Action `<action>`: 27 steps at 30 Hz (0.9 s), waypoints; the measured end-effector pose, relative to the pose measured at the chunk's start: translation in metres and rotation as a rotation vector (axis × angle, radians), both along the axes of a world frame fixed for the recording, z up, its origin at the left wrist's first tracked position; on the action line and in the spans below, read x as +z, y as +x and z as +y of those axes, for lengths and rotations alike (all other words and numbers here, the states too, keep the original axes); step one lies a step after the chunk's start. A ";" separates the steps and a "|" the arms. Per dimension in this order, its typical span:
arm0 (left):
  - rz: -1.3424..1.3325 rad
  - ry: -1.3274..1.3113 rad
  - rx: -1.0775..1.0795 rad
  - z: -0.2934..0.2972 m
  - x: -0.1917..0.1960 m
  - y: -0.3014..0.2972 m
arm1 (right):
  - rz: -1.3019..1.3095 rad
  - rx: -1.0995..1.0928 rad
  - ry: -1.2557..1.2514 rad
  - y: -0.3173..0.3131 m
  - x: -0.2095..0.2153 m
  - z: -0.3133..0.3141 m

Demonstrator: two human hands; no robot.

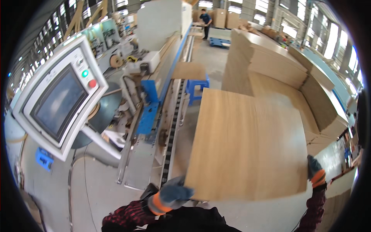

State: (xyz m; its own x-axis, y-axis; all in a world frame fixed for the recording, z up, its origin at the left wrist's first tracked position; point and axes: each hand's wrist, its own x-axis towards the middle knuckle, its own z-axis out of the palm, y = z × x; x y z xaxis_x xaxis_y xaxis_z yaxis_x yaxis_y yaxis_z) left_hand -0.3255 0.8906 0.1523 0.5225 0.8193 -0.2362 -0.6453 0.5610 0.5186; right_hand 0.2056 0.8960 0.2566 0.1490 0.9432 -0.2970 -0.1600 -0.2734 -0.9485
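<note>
One large rectangular wooden panel (247, 145), light oak in colour, is held flat and roughly level between the person's two gloved hands, above the concrete floor (96, 193) and just to the right of the long machine. The left hand (174, 195), in a blue-grey glove with an orange cuff, is closed over the panel's near left corner, fingers curled around the edge. The right hand (316, 172), in a matching glove, grips the panel's near right corner from the side, fingers wrapped on the edge. Both sleeves are red-and-black check. To the left runs one edge-banding machine (154, 104) with a single dark chain conveyor track (174, 120) running away along its side and blue parts on its body. One control panel (58, 100) on a white housing stands at far left, carrying one dark screen, one green button (85, 73) and one red button (92, 83). One smaller board (188, 70) lies on the machine's track farther off, above one blue plastic stool (197, 87). To the right stand several stacks of the same light-coloured panels (278, 65), at least three, how many boards each holds I cannot tell. One other person (205, 21) in dark blue stands far back near one blue pallet (219, 41).
</note>
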 end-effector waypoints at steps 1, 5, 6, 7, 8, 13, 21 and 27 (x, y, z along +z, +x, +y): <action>0.123 0.112 0.034 -0.017 -0.009 -0.022 | -0.424 0.054 -0.022 -0.032 -0.005 0.007; 0.361 -0.067 -0.037 -0.078 -0.043 -0.095 | -0.819 0.017 -0.111 -0.145 -0.022 0.006; 0.296 -0.142 0.032 -0.094 -0.054 -0.102 | -0.470 -0.021 -0.035 -0.162 -0.027 -0.003; 0.162 -0.228 0.157 -0.110 -0.067 -0.105 | -0.350 -0.037 -0.033 -0.175 -0.036 -0.010; 0.137 -0.249 0.183 -0.121 -0.080 -0.112 | -0.167 -0.013 0.010 -0.182 -0.048 -0.016; 0.215 -0.363 0.385 -0.133 -0.145 -0.168 | 0.074 0.436 0.411 -0.208 -0.177 0.000; 1.788 0.235 0.912 -0.106 -0.119 -0.180 | -0.781 0.346 -0.170 -0.334 -0.331 0.085; 1.240 0.742 0.812 0.000 -0.086 -0.086 | -0.642 0.183 0.367 -0.345 -0.343 0.163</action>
